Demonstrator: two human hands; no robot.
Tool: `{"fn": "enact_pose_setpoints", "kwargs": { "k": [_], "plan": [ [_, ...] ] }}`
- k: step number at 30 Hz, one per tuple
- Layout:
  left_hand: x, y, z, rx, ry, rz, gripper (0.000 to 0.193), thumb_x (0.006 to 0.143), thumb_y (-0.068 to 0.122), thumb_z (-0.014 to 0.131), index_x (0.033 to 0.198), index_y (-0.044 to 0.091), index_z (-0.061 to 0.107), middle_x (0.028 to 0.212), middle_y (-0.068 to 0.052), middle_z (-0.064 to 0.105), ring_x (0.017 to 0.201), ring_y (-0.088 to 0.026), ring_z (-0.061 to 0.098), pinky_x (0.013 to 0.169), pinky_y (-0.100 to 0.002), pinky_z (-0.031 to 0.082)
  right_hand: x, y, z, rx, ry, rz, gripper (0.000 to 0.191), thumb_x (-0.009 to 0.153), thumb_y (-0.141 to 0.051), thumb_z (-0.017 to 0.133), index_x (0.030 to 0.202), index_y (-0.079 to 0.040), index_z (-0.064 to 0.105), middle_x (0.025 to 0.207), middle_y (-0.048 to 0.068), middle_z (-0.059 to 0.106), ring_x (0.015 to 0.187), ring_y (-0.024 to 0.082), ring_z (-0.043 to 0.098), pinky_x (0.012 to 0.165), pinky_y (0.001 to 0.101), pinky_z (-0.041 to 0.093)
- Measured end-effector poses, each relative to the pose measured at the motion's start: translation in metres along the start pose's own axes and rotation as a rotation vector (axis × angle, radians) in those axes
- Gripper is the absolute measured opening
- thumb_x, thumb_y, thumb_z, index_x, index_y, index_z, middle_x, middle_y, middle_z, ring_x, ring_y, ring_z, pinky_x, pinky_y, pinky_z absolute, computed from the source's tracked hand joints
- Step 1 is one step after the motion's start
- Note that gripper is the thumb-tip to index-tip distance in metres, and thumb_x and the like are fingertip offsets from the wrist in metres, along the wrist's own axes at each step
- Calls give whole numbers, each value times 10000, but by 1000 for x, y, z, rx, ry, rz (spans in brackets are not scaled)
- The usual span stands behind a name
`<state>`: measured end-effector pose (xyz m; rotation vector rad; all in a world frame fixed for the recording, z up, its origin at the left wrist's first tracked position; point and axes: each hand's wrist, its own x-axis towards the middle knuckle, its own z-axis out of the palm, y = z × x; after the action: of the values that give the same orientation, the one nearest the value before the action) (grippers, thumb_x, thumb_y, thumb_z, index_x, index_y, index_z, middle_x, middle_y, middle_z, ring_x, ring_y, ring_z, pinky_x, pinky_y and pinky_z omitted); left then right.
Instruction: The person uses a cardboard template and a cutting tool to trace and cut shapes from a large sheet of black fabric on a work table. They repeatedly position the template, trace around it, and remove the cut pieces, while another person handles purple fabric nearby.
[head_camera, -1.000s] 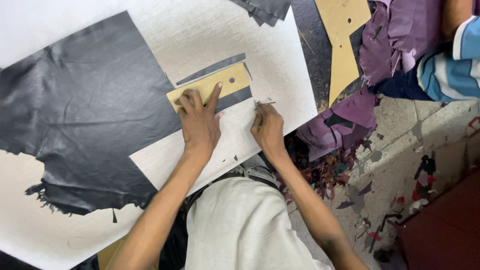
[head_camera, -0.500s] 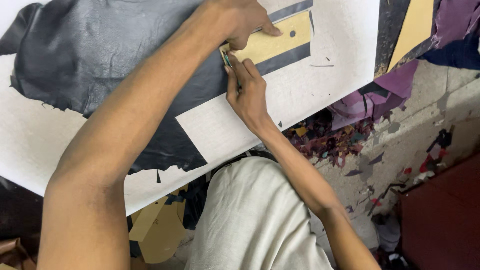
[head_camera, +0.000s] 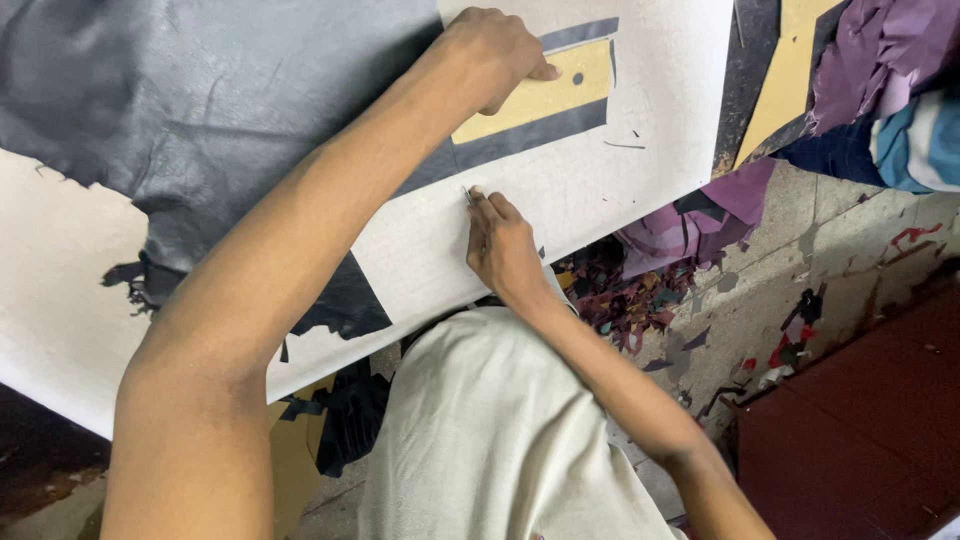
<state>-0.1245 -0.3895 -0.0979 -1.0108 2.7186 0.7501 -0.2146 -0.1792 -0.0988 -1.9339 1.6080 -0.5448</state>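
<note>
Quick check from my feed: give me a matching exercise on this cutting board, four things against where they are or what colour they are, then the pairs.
Things:
1. left hand
2. right hand
3. template
4. scraps

Descriptions:
A. tan card with a round hole
B. pinching a small blade on the white board
C. purple and dark bits on the floor below the board's edge
D. pressing down on the template's end, over the dark leather

Pairs: 1-D, 2-B, 3-A, 4-C

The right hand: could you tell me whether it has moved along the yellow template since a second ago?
Yes. The right hand moved from the yellow template's right end to below its left end.
</note>
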Motion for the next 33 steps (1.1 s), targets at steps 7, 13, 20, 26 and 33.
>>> {"fn": "enact_pose_setpoints", "kwargs": {
  "k": [7, 13, 20, 26, 33],
  "plan": [
    [-104, 59, 76, -347, 794, -323, 456, 839, -163, 601, 1268, -27, 676, 1325, -184, 563, 1187, -347, 551, 991, -412, 497, 52, 110, -108, 343, 219, 361, 212, 1033, -183, 666, 1176, -39, 727, 840, 58, 698, 684, 120, 640, 580, 307, 491],
    [-99, 90, 101, -452, 1122, -432, 325, 997, -64, 650, 1320, -36, 664, 1463, -160, 536, 1336, -346, 519, 1144, -427, 463, 87, 153, -112, 329, 300, -23, 174, 909, -32, 835, 1040, 29, 737, 1003, 85, 673, 869, 134, 604, 788, 298, 493],
    [-95, 93, 109, -442, 1088, -505, 347, 957, -38, 708, 1302, -6, 692, 1430, -123, 578, 1331, -318, 519, 1150, -419, 447, 85, 174, -111, 443, 235, 8, 196, 893, 3, 832, 1075, -2, 761, 977, 44, 650, 820, 93, 597, 742, 259, 513],
    [-95, 99, 113, -442, 1074, -526, 329, 960, -38, 711, 1287, 2, 695, 1425, -117, 580, 1340, -311, 521, 1160, -423, 447, 83, 176, -115, 433, 196, -16, 172, 892, -7, 847, 1033, -21, 749, 983, 21, 653, 808, 81, 581, 714, 257, 502],
    [-98, 97, 115, -442, 1082, -499, 333, 957, -46, 696, 1287, -6, 693, 1416, -136, 579, 1340, -320, 525, 1163, -433, 445, 80, 175, -117, 375, 192, -16, 228, 864, -35, 864, 1069, -38, 762, 956, 18, 633, 822, 95, 587, 715, 269, 485]
  ]
}}
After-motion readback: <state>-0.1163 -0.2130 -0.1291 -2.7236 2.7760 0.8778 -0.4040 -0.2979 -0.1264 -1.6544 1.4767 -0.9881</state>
